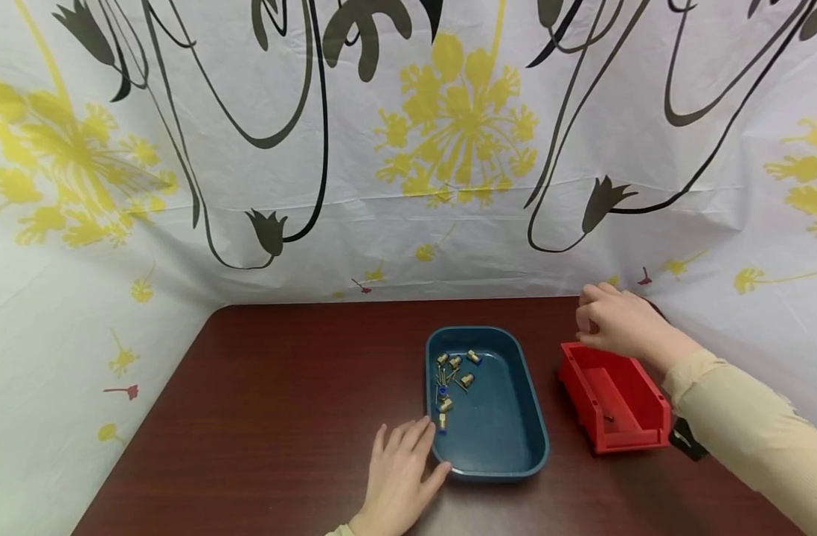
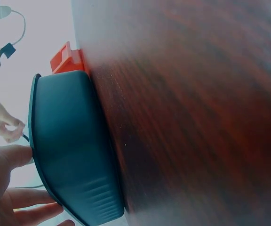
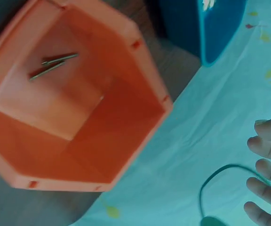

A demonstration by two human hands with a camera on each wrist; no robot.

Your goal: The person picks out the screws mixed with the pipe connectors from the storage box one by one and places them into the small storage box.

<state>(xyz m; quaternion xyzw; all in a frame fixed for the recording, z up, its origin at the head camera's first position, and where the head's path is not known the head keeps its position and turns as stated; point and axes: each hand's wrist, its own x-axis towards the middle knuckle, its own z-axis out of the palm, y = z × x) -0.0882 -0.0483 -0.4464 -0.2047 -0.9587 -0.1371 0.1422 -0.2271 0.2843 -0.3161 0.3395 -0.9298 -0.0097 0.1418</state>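
Left hand [image 1: 398,476] flat and relaxed against the near-left rim of the tray [image 1: 516,461], fingers straight, gripping nothing; right hand [image 1: 616,320] loosely curled above the far end of the bin [image 1: 639,435], right of the tray, with no clear sign of anything pinched. Fittings [image 1: 452,380] heaped in the tray's far-left corner, two pins [image 3: 53,66] in the bin. Likely risks: tray nudged across the counter [image 1: 281,417] by the left hand, or a small part dropped past the bin's rim.

A dark reddish-brown wooden desk [image 1: 281,387] with rounded corners stands against a white fabric backdrop [image 1: 408,149]. The backdrop carries printed yellow flowers and black curving stems, wraps around both sides, and is evenly lit.
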